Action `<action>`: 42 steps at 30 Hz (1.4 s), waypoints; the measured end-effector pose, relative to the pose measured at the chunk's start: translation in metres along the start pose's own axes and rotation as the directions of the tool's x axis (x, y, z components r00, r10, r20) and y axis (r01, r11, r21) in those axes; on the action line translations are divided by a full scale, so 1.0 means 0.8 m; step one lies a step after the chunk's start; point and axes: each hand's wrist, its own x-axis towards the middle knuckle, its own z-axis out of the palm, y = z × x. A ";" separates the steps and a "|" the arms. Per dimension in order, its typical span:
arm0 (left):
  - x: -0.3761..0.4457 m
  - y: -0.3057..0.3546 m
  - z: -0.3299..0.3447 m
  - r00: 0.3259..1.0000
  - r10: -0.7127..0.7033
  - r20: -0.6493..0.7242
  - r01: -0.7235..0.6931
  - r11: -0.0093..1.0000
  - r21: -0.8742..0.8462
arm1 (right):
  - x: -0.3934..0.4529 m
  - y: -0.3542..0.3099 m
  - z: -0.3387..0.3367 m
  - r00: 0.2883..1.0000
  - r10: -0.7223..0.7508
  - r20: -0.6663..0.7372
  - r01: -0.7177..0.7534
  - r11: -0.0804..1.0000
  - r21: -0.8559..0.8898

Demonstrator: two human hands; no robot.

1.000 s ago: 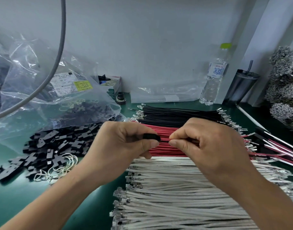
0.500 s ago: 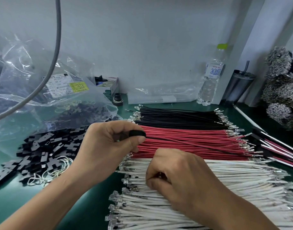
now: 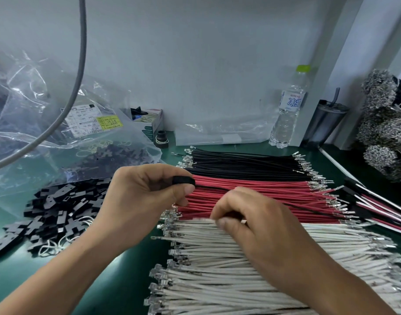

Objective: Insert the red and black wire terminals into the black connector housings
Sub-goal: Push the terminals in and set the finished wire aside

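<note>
White wires (image 3: 251,269): nearest me, a wide layer on the counter (image 3: 117,289), long axes running 9 to 3 o'clock, metal terminals lined up along the 9 o'clock edge.
My right hand (image 3: 258,226): low over the seam between the white and red layers, knuckles up, thumb and forefinger pressed together on a white wire at the top edge of the white layer; the wire is blurred at my fingertips.
My left hand (image 3: 147,196): at 9 o'clock of my right, raised above the wires, fingers curled, pinching a black connector housing (image 3: 183,180) between thumb and forefinger.
Housing direction: its long axis lies 9 to 3 o'clock, the free end pointing toward 3 o'clock, over the red layer; a black wire (image 3: 313,206) runs from that side slantwise across the red ones toward 4 o'clock.
Red wires (image 3: 263,192): the band beyond the white, same 9-to-3 lie, terminals at both ends.
Black wires (image 3: 245,164): the band beyond the red, at 12 o'clock, parallel.
Loose housings (image 3: 51,212): a black heap at 9 o'clock on the counter, lying every way.
Plastic bag (image 3: 58,123): at 10 o'clock, behind the heap, clear, labelled.
Water bottle (image 3: 288,110): upright at 1 o'clock by the wall.
</note>
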 end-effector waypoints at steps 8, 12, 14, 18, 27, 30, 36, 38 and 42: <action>-0.002 0.012 0.000 0.991 -0.079 0.105 0.097 0.980 -0.173 | 0.006 0.006 -0.007 0.950 -0.097 -0.299 0.132 0.986 0.102; -0.001 0.014 -0.002 0.990 -0.092 0.108 0.111 0.977 -0.185 | 0.004 0.006 -0.012 0.917 -0.162 -0.364 0.217 0.969 0.115; -0.001 0.015 -0.002 0.989 -0.100 0.110 0.119 0.975 -0.188 | 0.005 0.004 -0.012 0.906 -0.175 -0.386 0.230 0.968 0.101; -0.003 0.017 -0.002 0.984 -0.113 0.136 0.140 0.967 -0.211 | 0.005 0.002 -0.008 0.901 -0.193 -0.388 0.222 0.975 0.029; -0.008 0.013 0.004 0.967 -0.118 0.225 0.152 0.979 -0.138 | 0.003 -0.002 -0.001 0.882 -0.257 -0.394 0.213 0.965 -0.152; -0.009 0.012 0.005 0.966 -0.101 0.239 0.123 0.989 -0.078 | 0.002 0.000 0.000 0.919 -0.170 -0.355 0.202 0.978 0.055; -0.010 0.009 0.009 0.966 -0.092 0.244 0.109 0.992 -0.059 | 0.003 0.005 -0.003 0.942 -0.153 -0.298 0.182 0.981 0.071; -0.008 0.007 0.008 0.961 -0.125 0.246 0.153 0.983 -0.100 | 0.003 0.011 -0.010 0.947 -0.146 -0.285 0.150 0.989 -0.008; -0.007 0.008 0.005 0.940 -0.150 0.306 0.197 0.972 -0.131 | 0.003 0.008 -0.008 0.929 -0.197 -0.314 0.183 0.980 -0.075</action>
